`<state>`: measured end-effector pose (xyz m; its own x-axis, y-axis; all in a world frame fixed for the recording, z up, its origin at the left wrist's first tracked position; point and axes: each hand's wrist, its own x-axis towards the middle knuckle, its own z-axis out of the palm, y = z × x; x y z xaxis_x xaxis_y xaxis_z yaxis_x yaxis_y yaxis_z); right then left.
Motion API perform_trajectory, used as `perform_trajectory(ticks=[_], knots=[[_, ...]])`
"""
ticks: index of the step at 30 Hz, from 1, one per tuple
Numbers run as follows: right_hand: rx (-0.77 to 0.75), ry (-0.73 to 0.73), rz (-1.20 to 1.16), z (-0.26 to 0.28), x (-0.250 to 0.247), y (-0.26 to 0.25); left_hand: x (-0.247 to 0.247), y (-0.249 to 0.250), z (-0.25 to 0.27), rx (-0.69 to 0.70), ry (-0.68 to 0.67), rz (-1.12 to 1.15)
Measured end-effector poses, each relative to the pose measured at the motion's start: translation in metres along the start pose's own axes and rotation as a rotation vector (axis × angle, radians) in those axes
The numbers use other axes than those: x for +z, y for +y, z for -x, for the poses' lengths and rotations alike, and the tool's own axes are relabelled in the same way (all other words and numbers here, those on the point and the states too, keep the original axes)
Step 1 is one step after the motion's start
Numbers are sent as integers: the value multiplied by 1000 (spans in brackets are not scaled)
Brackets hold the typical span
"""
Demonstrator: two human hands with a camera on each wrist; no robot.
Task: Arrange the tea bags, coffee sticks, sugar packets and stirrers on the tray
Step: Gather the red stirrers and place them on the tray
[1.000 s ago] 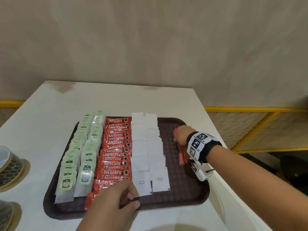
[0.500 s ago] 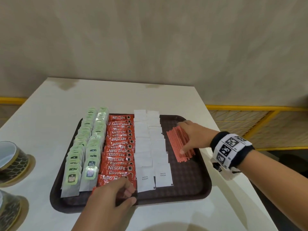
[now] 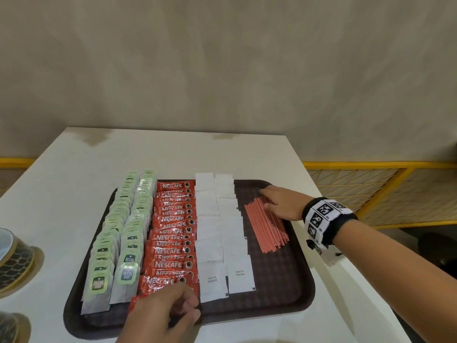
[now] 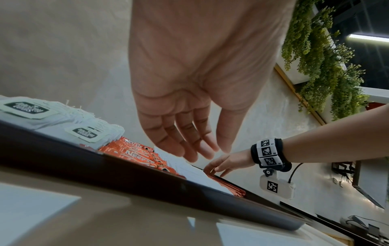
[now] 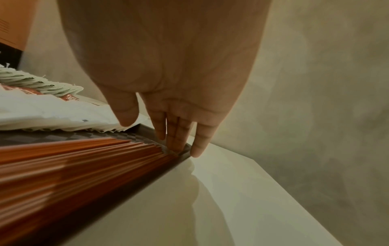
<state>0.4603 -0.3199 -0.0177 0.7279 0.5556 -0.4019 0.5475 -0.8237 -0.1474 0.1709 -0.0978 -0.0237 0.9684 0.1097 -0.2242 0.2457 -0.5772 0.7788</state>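
Observation:
A dark brown tray (image 3: 284,293) holds two rows of green-labelled tea bags (image 3: 118,233), a column of red coffee sticks (image 3: 173,233), two rows of white sugar packets (image 3: 222,231) and a flat layer of red stirrers (image 3: 267,229) at its right. My right hand (image 3: 265,198) lies with straight fingers on the stirrers' far ends; in the right wrist view its fingertips (image 5: 179,146) touch the tray's far corner beside the stirrers (image 5: 84,158). My left hand (image 3: 193,305) hovers over the nearest coffee sticks by the tray's front rim, its fingers (image 4: 200,149) relaxed and holding nothing.
The tray sits on a white table (image 3: 173,149) against a grey wall. Two gold-and-black patterned cups (image 3: 12,258) stand at the table's left edge. The table's right edge runs close beside the tray, with a yellow railing (image 3: 371,167) beyond it.
My right hand held the stirrers as a bundle above the tray's right side, laid them flat, and now rests its fingers at their far ends. The left hand has stayed put.

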Motion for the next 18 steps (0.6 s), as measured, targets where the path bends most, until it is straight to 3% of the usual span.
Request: perform_trajectory(ticks=[18], knots=[[-91,46,44,-20,-6,-10,9,8,-4,23,88,-63]])
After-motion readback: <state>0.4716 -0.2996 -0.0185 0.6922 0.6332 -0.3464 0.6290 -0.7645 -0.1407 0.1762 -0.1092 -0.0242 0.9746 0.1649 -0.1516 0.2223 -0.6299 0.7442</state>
